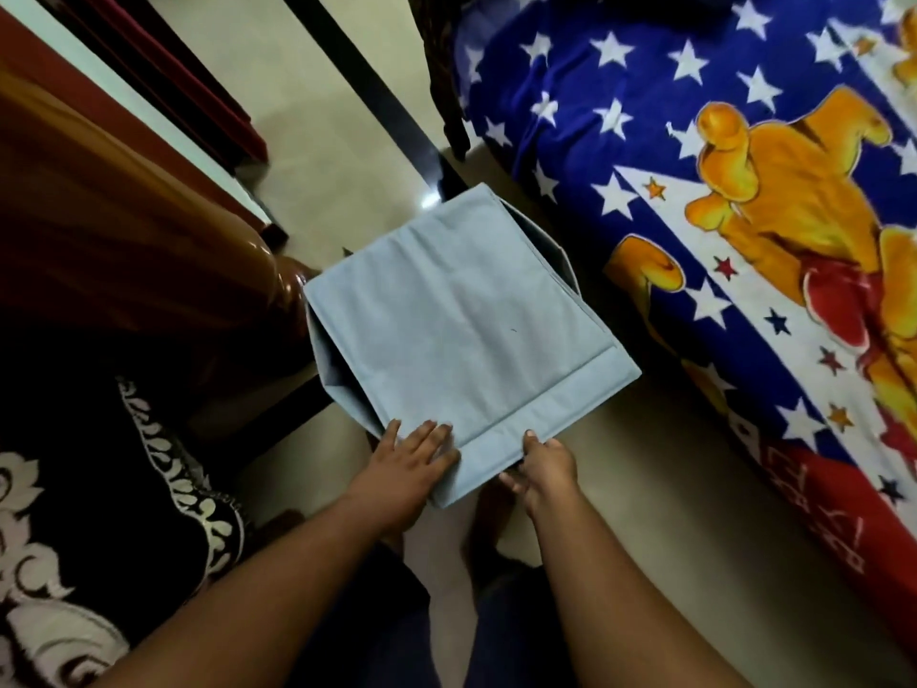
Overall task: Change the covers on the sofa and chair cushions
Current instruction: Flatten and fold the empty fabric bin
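A pale blue fabric storage box [461,315] with a flap lid stands on the floor in front of me. My left hand [412,459] lies flat on the lid's near left corner, fingers straight. My right hand [543,466] grips the lid's near edge, thumb on top and fingers curled under it. The lid covers the box; only thin dark gaps show at its left and right sides, and the contents are hidden. A black cushion cover with white floral embroidery [99,489] lies at my lower left.
A bed [744,191] with a blue star-patterned cartoon sheet fills the right side. A brown wooden chair arm [149,240] stands at left. Beige floor tiles [620,489] lie between them, and a dark post [377,91] runs behind the box.
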`<state>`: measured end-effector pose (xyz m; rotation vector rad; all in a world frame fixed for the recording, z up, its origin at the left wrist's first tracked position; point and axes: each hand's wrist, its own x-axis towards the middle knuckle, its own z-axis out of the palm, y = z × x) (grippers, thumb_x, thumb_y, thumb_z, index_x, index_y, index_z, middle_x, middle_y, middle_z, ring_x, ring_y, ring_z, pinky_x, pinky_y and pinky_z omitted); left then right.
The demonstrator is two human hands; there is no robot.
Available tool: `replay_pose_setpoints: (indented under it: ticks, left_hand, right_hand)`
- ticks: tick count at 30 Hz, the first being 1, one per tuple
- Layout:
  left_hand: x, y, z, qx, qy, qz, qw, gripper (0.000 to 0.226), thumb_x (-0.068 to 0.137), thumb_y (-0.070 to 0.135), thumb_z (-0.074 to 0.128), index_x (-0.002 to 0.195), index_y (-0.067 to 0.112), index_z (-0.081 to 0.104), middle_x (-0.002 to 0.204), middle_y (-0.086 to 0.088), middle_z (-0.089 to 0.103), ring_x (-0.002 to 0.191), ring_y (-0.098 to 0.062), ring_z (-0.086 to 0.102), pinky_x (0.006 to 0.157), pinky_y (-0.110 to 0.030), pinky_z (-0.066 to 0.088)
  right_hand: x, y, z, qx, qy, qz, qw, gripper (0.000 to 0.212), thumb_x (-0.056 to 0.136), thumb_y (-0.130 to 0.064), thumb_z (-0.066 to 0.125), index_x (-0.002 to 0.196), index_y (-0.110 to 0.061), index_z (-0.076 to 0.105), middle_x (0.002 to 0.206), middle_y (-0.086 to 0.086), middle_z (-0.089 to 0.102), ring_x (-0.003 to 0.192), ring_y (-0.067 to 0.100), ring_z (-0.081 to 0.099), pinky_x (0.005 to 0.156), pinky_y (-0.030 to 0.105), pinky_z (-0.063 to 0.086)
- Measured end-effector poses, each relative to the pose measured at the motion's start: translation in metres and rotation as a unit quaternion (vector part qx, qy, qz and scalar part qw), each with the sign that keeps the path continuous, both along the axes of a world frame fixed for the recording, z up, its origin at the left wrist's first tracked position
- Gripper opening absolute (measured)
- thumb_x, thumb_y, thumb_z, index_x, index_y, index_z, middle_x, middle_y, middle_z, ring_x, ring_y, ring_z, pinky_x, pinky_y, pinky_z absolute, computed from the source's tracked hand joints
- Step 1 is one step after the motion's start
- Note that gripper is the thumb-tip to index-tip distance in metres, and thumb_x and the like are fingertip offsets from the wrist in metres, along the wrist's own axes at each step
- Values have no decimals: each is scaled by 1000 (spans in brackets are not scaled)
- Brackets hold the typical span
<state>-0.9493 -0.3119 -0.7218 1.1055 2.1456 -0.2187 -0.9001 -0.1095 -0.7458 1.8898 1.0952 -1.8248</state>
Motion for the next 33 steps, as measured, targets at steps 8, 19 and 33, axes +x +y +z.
replay_pose_setpoints:
  ticks: [8,19,33]
  left_hand:
    - [14,2,-33,-58,-74,209,973,85,90,69,48,158,36,9,167,-2,-18,153,-25,-20,117,-63,-8]
    - [3,-15,-44,-17,-91,232,968,84,93,60,50,159,34,5,168,2,-14,154,-20,-13,120,-57,-2]
    - [-74,-38,-59,107,14,707,698,113,82,32,78,161,20,-2,168,-8,2,154,-27,8,118,-53,23]
  right_hand:
    - [-36,-4,-45,145,-137,10,980,58,91,-35,68,132,-9,35,140,25,37,108,45,54,89,60,53]
    - [-78,-19,-79,-38,-10,70,997,115,60,-97,41,142,-16,49,141,8,57,121,36,58,103,64,44]
    - [-149,64,-31,390,-74,471,788,113,85,-56,70,159,-29,-11,169,6,-7,155,32,-3,116,69,16]
